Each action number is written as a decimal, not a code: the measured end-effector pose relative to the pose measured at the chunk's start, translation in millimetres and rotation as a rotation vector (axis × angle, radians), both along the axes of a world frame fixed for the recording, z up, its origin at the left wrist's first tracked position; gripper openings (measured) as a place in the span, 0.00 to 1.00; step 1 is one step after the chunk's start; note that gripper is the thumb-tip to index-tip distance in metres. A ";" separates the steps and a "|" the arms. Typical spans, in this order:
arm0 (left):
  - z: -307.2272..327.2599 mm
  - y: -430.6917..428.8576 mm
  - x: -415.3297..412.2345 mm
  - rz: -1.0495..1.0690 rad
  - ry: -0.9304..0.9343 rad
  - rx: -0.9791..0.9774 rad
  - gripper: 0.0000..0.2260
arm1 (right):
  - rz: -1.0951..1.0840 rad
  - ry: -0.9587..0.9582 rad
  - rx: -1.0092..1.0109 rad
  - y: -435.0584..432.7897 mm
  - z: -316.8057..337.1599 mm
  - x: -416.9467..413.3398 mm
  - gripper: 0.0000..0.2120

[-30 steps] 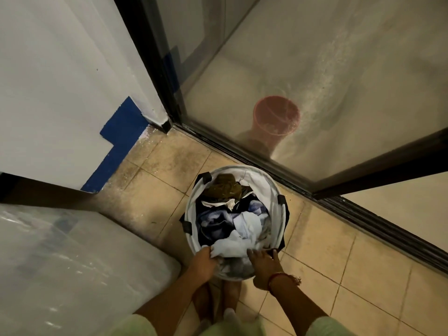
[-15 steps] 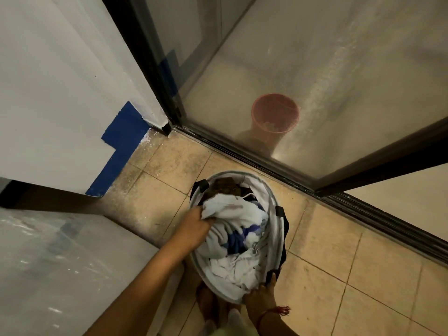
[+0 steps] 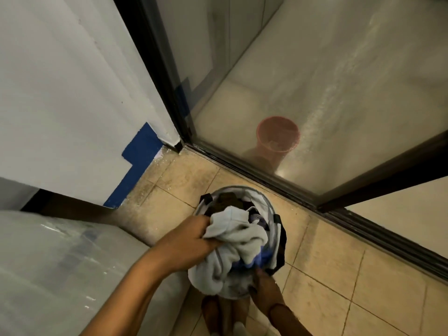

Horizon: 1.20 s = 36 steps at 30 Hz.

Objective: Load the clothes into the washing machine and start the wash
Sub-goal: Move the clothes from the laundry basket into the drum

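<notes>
The left hand reaches in from 8 o'clock, fingers clenched on a pale garment atop the laundry basket. The right hand sits at the basket's 6 o'clock rim, grip unclear. A second ago both hands were at that rim.

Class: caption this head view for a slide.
Left hand grips a pale garment over the laundry basket; right hand holds its rim.

The beige tiled floor (speckled white near the wall) carries a round laundry basket close to the sliding-door track; beyond the glass, a pink bucket stands on paler flooring.
</notes>
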<state>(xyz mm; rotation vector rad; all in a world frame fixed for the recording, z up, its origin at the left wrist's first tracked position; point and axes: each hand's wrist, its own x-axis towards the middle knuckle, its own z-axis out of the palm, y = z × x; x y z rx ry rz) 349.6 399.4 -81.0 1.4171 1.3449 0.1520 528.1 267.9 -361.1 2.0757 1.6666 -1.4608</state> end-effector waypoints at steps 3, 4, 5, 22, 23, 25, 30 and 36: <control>14.7 -11.1 -7.4 0.022 0.010 0.016 0.16 | -0.246 0.093 0.180 32.7 34.9 -9.4 0.33; 22.3 -12.6 -9.8 0.019 0.021 0.018 0.15 | -0.322 0.126 0.252 43.8 48.5 -13.4 0.30; 31.1 -13.7 -13.1 0.016 0.036 0.029 0.14 | -0.372 0.144 0.335 55.5 63.8 -17.0 0.30; 136.7 -47.4 -113.5 0.776 0.149 0.428 0.14 | -0.130 0.428 0.489 143.6 288.6 -58.5 0.21; 141.5 -53.5 -118.6 0.829 0.137 0.446 0.14 | -0.024 0.405 0.475 149.5 302.1 -63.0 0.27; 154.9 -66.2 -130.9 0.941 0.069 0.496 0.15 | 0.167 0.477 0.444 155.5 332.3 -73.4 0.40; 198.0 -117.1 -190.2 1.182 -0.065 0.746 0.09 | 0.138 0.945 0.323 145.0 426.9 -101.7 0.33; 223.7 -208.7 -266.4 1.066 -0.009 0.878 0.13 | 0.121 0.939 0.772 117.4 516.2 -194.8 0.15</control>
